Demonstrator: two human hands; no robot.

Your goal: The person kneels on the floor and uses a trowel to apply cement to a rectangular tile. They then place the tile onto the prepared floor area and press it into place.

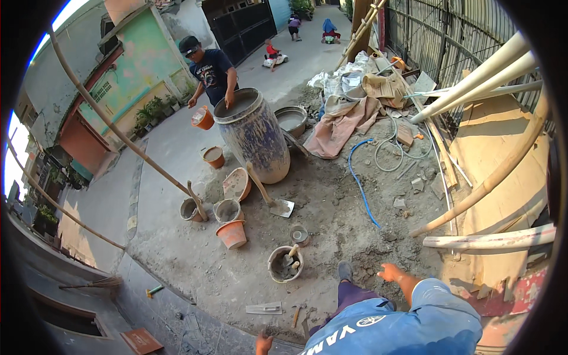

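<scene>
My right hand reaches out ahead of my blue shirt, low over the sandy ground. Its fingers are spread a little and nothing shows in them. Near the lower edge is my left hand, partly cut off; its finger pose is unclear. Closest to it lie a hammer and a flat pale grey strip. Between and beyond my hands stands a pale bucket with a trowel inside. A small grey container sits just behind it. My shoe is planted right of the bucket.
A co-worker tilts an orange bucket beside a tall, mortar-splashed drum. A shovel and several buckets stand in front. Right lie a blue hose, sacks and poles. Children are in the lane.
</scene>
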